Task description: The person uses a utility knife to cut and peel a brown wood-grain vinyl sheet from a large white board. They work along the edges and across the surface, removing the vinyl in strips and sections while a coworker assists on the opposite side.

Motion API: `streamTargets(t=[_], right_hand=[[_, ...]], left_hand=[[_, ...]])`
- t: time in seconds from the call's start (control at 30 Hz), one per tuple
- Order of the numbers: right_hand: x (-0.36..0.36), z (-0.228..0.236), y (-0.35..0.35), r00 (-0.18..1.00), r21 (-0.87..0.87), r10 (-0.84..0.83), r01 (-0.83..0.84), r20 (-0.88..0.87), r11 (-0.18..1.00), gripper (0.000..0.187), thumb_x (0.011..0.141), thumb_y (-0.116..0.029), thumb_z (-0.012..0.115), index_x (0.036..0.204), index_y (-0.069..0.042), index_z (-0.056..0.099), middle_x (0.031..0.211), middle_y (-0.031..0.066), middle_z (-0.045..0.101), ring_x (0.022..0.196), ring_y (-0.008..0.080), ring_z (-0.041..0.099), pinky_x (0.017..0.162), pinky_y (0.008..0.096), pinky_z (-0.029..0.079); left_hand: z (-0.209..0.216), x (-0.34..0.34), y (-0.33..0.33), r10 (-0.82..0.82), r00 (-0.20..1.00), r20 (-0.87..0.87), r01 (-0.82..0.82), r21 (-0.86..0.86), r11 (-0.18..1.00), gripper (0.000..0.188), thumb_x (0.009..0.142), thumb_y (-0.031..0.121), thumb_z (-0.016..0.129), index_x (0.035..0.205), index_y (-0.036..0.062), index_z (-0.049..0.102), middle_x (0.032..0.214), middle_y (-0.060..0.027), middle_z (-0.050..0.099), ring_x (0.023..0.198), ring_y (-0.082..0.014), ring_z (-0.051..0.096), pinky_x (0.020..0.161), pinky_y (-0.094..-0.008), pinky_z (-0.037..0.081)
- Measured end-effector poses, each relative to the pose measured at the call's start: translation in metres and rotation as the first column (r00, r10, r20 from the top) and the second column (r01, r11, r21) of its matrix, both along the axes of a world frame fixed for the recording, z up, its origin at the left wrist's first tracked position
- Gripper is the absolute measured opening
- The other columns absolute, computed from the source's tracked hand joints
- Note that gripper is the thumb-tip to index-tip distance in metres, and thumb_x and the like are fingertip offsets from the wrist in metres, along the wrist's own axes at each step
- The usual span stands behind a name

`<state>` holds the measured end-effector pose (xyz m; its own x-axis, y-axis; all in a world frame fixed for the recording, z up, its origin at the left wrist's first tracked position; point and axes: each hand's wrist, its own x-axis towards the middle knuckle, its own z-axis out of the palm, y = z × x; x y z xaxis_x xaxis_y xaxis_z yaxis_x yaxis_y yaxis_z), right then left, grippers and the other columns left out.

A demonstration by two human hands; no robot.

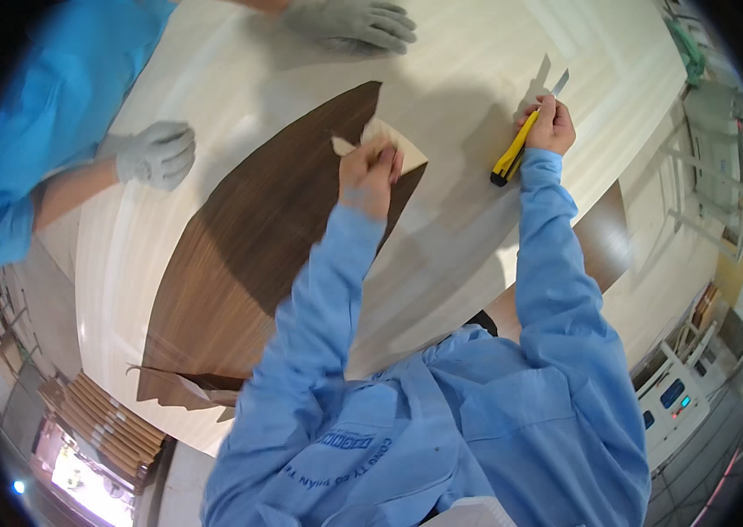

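A dark brown wood-grain veneer sheet (257, 220) lies across a large pale board (442, 272), its near left edge ragged and curled. My left hand (366, 180) is closed on the sheet's far right corner, where the pale underside is folded up. Off to the right, over the board, my right hand (552, 128) grips a yellow utility knife (514, 156). Its blade is out and points away from me, and the black end faces back toward me.
Across at the left stands a person in blue, one grey-gloved hand (159, 156) beside the sheet and the other glove (358, 23) on the board's far part. A brown panel (604, 235) is at my right. Brown boards (99, 417) are stacked lower left; a white machine (674, 406) stands lower right.
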<state>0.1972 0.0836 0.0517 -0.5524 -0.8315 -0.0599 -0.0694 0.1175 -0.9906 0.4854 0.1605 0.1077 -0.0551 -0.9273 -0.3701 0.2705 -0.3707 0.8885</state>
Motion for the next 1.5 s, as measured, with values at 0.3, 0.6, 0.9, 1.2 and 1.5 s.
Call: streamTargets(t=[0.3, 0.6, 0.9, 1.2, 1.5], right_hand=[[-0.035, -0.023, -0.021, 0.994, 0.055, 0.093, -0.097, 0.059, 0.994, 0.028, 0.101, -0.024, 0.06, 0.096, 0.004, 0.061, 0.072, 0.0155, 0.064, 0.052, 0.0238, 0.061, 0.046, 0.0349, 0.051], [-0.032, -0.026, -0.017, 0.966, -0.065, 0.224, -0.218, 0.128, 0.974, 0.026, 0.102, -0.022, 0.059, 0.096, 0.003, 0.06, 0.073, 0.0148, 0.066, 0.051, 0.0206, 0.059, 0.047, 0.0343, 0.052], [-0.013, 0.018, 0.103, 0.925, 0.129, 0.039, -0.095, 0.378, 0.987, 0.028, 0.104, -0.031, 0.054, 0.105, -0.004, 0.064, 0.072, 0.0095, 0.063, 0.055, 0.0163, 0.057, 0.048, 0.0286, 0.047], [0.09, 0.013, 0.253, 0.959, 0.119, 0.167, -0.197, 0.229, 0.973, 0.021, 0.104, -0.022, 0.056, 0.096, -0.004, 0.059, 0.071, 0.0068, 0.06, 0.053, 0.0143, 0.055, 0.046, 0.0273, 0.046], [0.101, 0.021, 0.256, 0.987, 0.128, 0.153, -0.159, 0.054, 0.979, 0.024, 0.104, -0.024, 0.056, 0.095, -0.002, 0.06, 0.074, 0.0066, 0.061, 0.052, 0.0149, 0.055, 0.047, 0.0277, 0.045]], left_hand=[[0.173, 0.18, 0.397, 0.7, 0.701, -0.135, -0.709, -0.035, 0.704, 0.023, 0.092, 0.017, 0.056, 0.072, 0.0118, 0.044, 0.064, 0.0003, 0.041, 0.06, -0.0138, 0.035, 0.07, -0.0344, 0.034], [0.262, 0.236, 0.426, 0.699, 0.715, -0.003, -0.687, -0.19, 0.702, 0.026, 0.098, 0.03, 0.064, 0.09, 0.0113, 0.047, 0.072, 0.0034, 0.037, 0.069, -0.0135, 0.038, 0.095, -0.0417, 0.039], [0.02, 0.231, 0.33, 0.068, 0.334, 0.94, -0.092, -0.039, 0.995, 0.115, 0.074, 0.05, 0.083, 0.158, -0.0004, 0.023, 0.165, -0.0242, 0.02, 0.154, -0.0442, 0.009, 0.124, -0.053, 0.011], [-0.05, 0.091, 0.223, 0.137, 0.373, 0.918, 0.295, -0.257, 0.92, 0.085, 0.084, 0.049, 0.074, 0.15, 0.0054, 0.043, 0.158, -0.0223, 0.035, 0.149, -0.0411, 0.026, 0.122, -0.0519, 0.02], [0.001, 0.111, 0.238, 0.328, 0.936, -0.13, -0.311, 0.134, 0.941, 0.02, 0.103, 0.022, 0.057, 0.09, 0.0068, 0.054, 0.07, -0.0031, 0.051, 0.061, -0.0145, 0.045, 0.055, -0.0301, 0.037]])
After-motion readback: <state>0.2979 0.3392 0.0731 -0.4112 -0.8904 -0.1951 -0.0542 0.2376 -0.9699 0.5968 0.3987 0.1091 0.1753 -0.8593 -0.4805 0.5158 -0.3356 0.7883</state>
